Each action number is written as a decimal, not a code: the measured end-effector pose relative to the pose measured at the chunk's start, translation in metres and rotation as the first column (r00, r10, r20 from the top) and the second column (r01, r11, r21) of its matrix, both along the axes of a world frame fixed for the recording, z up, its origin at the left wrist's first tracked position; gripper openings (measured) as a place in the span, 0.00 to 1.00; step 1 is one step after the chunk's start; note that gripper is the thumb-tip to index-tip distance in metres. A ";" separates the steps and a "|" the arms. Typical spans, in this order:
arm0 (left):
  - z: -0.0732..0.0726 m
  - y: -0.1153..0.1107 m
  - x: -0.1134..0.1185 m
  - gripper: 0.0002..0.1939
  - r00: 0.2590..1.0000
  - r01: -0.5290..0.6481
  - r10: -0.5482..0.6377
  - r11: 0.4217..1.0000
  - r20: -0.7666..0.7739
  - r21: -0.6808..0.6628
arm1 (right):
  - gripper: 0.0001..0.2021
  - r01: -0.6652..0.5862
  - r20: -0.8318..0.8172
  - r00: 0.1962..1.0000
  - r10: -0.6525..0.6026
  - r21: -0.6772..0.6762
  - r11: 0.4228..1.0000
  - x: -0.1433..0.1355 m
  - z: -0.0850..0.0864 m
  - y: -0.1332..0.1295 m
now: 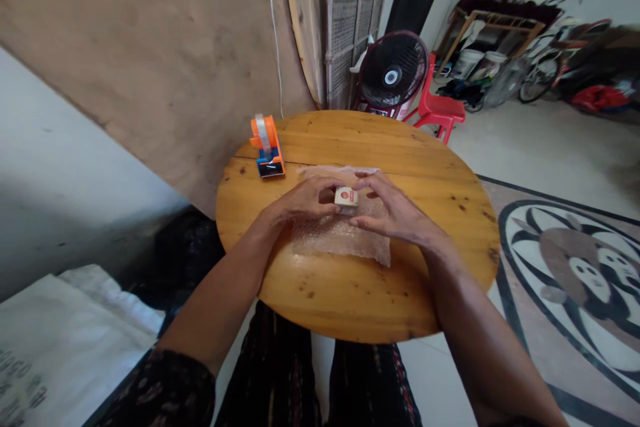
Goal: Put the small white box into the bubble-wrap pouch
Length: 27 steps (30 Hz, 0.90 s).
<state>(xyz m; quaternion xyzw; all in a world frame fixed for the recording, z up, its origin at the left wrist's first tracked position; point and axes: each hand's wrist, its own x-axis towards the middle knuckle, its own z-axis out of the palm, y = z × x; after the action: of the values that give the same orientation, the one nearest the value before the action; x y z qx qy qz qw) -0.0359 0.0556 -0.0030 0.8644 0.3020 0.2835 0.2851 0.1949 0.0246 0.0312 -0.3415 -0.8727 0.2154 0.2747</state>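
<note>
A small white box [346, 197] with a red print on top sits over a sheet of bubble wrap [340, 240] on the round wooden table. My left hand [313, 199] grips the box from its left side, with thumb and fingers at its edges. On the other side, my right hand [387, 208] is open, its thumb and fingers spread apart close to the box's right side. Whether a right fingertip touches the box is hard to tell. The bubble wrap lies flat beneath both hands, its far edge slightly crumpled.
An orange and blue tape dispenser [267, 150] holding a roll of clear tape stands at the table's [350, 310] far left. Behind the table are a fan [393, 70] and a red plastic chair [440, 107]. A white sack [65, 340] lies at the lower left.
</note>
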 end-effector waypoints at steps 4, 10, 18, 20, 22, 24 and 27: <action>0.005 -0.003 0.000 0.20 0.999 -0.036 0.036 0.999 -0.025 -0.033 | 0.10 -0.089 0.046 0.995 0.088 0.021 0.996 -0.011 0.010 -0.016; 0.004 -0.003 0.000 0.19 0.996 -0.070 0.069 0.997 -0.055 -0.016 | 0.12 -0.246 0.332 0.909 0.252 -0.060 0.967 -0.023 0.013 -0.036; 0.000 0.000 -0.001 0.19 0.993 -0.090 0.088 0.996 -0.078 -0.024 | 0.08 -0.089 0.410 0.911 0.053 0.071 0.993 -0.023 0.008 -0.039; 0.002 -0.002 0.000 0.18 0.994 -0.089 0.085 0.995 -0.072 -0.051 | 0.08 -0.085 0.373 0.926 0.052 0.073 0.994 -0.022 0.008 -0.034; 0.006 -0.005 0.001 0.17 0.996 -0.077 0.071 0.992 -0.056 -0.104 | 0.08 -0.082 0.276 0.959 0.058 0.076 0.994 -0.020 0.009 -0.029; 0.010 -0.008 0.001 0.17 1.000 -0.027 0.026 0.982 -0.006 -0.187 | 0.07 -0.047 0.156 0.987 0.034 0.082 0.995 -0.019 0.008 -0.025; 0.013 -0.009 0.000 0.22 0.999 0.019 -0.008 0.969 0.043 -0.247 | 0.06 0.060 0.031 0.998 -0.063 0.096 0.994 -0.017 0.002 -0.017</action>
<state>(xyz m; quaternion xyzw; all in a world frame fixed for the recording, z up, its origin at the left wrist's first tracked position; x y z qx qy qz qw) -0.0364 0.0465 0.0098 0.8181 0.3231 0.2597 0.3986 0.1779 0.0077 0.0335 -0.3583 -0.8756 0.1592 0.2823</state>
